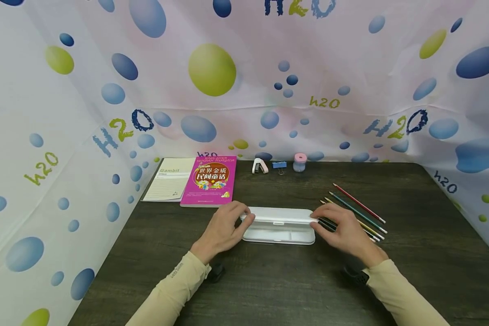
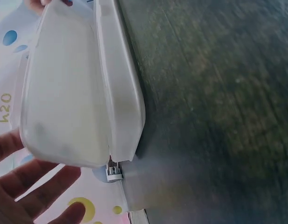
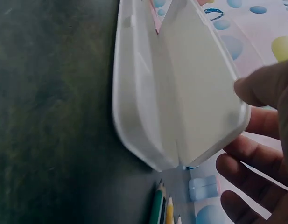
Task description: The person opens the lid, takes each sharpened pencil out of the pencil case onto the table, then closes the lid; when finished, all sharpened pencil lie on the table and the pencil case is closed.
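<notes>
A white pencil case (image 1: 265,236) lies on the dark table with its hinged lid (image 1: 280,213) tilted partway up. Inside the base a small divider shows, and no pencils are seen in it. My left hand (image 1: 225,228) pinches the lid's left corner between thumb and fingers. At the opposite corner my right hand (image 1: 344,231) pinches the lid, thumb on its inner side and fingers behind, clearest in the right wrist view. Just beyond the right hand lie several pencils, among them a red pencil (image 1: 359,203) and a green pencil (image 1: 356,212); the hand partly covers others.
Toward the back left, a pink book (image 1: 191,192) overlaps a lined notebook (image 1: 169,183). Along the back edge stand a small white stapler (image 1: 259,165), a blue binder clip (image 1: 279,165) and a pink-topped small container (image 1: 299,163). A patterned cloth (image 1: 244,90) hangs behind the table.
</notes>
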A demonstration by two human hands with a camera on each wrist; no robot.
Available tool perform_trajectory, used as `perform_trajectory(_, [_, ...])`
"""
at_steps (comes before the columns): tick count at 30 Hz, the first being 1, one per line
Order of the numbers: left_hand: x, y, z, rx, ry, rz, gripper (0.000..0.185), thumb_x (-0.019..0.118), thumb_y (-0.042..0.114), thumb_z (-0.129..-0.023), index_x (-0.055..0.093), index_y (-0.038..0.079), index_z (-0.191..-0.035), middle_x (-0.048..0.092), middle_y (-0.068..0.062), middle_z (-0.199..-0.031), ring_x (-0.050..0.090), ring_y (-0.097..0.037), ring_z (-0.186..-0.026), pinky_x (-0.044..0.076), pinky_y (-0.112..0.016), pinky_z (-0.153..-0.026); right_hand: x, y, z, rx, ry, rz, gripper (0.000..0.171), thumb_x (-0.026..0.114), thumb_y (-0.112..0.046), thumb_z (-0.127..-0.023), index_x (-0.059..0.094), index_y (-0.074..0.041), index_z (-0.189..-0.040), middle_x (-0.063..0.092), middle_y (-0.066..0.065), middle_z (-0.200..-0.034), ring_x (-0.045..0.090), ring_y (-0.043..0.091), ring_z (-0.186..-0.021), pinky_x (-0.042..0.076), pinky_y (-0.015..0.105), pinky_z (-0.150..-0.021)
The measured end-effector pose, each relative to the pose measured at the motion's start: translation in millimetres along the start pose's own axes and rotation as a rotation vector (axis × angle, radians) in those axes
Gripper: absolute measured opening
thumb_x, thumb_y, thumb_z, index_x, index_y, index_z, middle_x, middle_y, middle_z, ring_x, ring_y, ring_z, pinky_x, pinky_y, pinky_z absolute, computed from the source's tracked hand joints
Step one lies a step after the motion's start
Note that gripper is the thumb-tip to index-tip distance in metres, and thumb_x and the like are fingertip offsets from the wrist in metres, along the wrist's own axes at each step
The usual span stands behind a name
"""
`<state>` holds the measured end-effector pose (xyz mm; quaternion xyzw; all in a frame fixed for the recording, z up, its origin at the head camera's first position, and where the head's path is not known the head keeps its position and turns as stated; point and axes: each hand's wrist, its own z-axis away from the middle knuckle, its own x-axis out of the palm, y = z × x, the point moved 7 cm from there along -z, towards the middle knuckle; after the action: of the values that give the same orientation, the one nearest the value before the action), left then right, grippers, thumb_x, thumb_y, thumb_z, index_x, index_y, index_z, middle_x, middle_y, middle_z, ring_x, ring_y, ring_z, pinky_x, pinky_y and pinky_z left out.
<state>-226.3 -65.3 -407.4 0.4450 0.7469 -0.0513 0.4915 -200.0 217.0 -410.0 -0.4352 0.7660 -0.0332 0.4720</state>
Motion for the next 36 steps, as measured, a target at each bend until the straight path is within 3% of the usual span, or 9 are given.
perform_trajectory(3, [4.5,-3.1,1.8,-0.023,-0.056,0.0,0.02,0.063,0.036,-0.097,0.066,0.017,-0.092,0.063,0.006,-0.094,0.058,-0.009,-0.085,0.053,-0.029,-0.076,6,0,5,-0.011,-0.021,0.011,0.021,0.084,-0.014,-0.08,0.074,-0.021,-0.097,0.067,-0.006,-0.105,0.063,0.013,-0.099,0.051,0.024,-0.085])
perform_trajectory(6, [9.6,-5.8,4.6,-0.054,-0.137,-0.018,0.021,0.072,0.036,-0.091,0.065,0.016,-0.095,0.063,0.004,-0.101,0.058,-0.01,-0.09,0.054,-0.031,-0.08,12,0,8,-0.002,-0.049,0.026,0.019,0.085,-0.017,-0.08,0.073,-0.023,-0.094,0.067,-0.002,-0.109,0.063,0.017,-0.103,0.053,0.035,-0.087])
perform_trajectory(9, [14.2,-7.5,6.8,-0.081,-0.22,-0.029,0.032,0.074,0.039,-0.089,0.066,0.013,-0.106,0.063,-0.002,-0.119,0.06,-0.016,-0.107,0.053,-0.035,-0.093,18,0,10,0.016,-0.099,0.04,0.02,0.085,-0.019,-0.08,0.072,-0.02,-0.095,0.066,0.004,-0.117,0.062,0.023,-0.109,0.054,0.047,-0.088])
perform_trajectory(13, [20.3,-9.5,9.5,-0.126,-0.334,-0.045,0.054,0.072,0.044,-0.09,0.063,0.009,-0.13,0.052,-0.011,-0.144,0.051,-0.025,-0.131,0.043,-0.042,-0.108,26,2,11,0.082,-0.207,0.084,0.036,0.082,-0.027,-0.084,0.071,-0.012,-0.115,0.06,0.012,-0.133,0.057,0.031,-0.121,0.049,0.054,-0.096])
perform_trajectory(17, [23.7,-8.8,12.5,-0.149,-0.408,-0.048,0.065,0.07,0.046,-0.091,0.056,0.007,-0.141,0.044,-0.014,-0.151,0.045,-0.029,-0.137,0.04,-0.044,-0.111,32,2,14,0.132,-0.311,0.131,0.055,0.075,-0.036,-0.09,0.063,-0.007,-0.134,0.05,0.017,-0.145,0.047,0.038,-0.133,0.042,0.06,-0.103])
perform_trajectory(27, [22.8,-0.8,13.4,-0.092,-0.386,-0.1,0.067,0.069,0.049,-0.091,0.056,0.006,-0.141,0.048,-0.016,-0.148,0.05,-0.03,-0.133,0.045,-0.048,-0.105,30,-3,19,0.129,-0.346,0.179,0.061,0.073,-0.041,-0.09,0.061,-0.003,-0.136,0.048,0.019,-0.148,0.045,0.041,-0.133,0.042,0.06,-0.104])
perform_trajectory(36, [25.0,-1.0,13.6,-0.095,-0.382,-0.108,0.066,0.07,0.047,-0.091,0.056,0.006,-0.14,0.048,-0.016,-0.148,0.051,-0.03,-0.132,0.045,-0.047,-0.105,30,-3,16,0.117,-0.344,0.18,0.06,0.076,-0.04,-0.088,0.062,-0.003,-0.134,0.05,0.02,-0.145,0.047,0.04,-0.132,0.043,0.059,-0.102])
